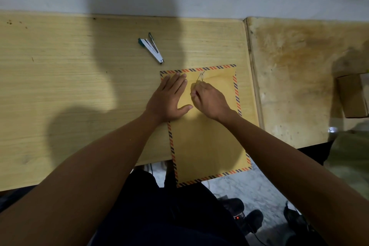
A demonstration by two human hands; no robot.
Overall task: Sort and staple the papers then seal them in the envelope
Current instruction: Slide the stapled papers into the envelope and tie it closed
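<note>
The envelope (207,138) lies flat on the bench (79,90), its near end hanging over the bench's front edge above the person's lap. No loose papers are in sight, so I judge sorting and stapling are done and the sheets are already inside; only the sealing seems left.

Further up, the left hand (169,100) lies flat on the envelope's upper left part, fingers (178,81) straight and together, thumb spread, pressing it down. Just beside it the right hand (209,100) has its fingers curled together, pinching the thin string (199,79) that runs up to the small round button (202,74) near the envelope's far edge. Whether the string is fully wound round the button I cannot tell; it looks like the closing step is in hand.

Beyond the envelope, well apart from both hands, the stapler (152,48) lies on its side, untouched. To the right, on a second, stained bench (295,86), stands a cardboard box (352,96), well apart. Nothing stands in the way of the hands, though heavy shadows dim the bench.
</note>
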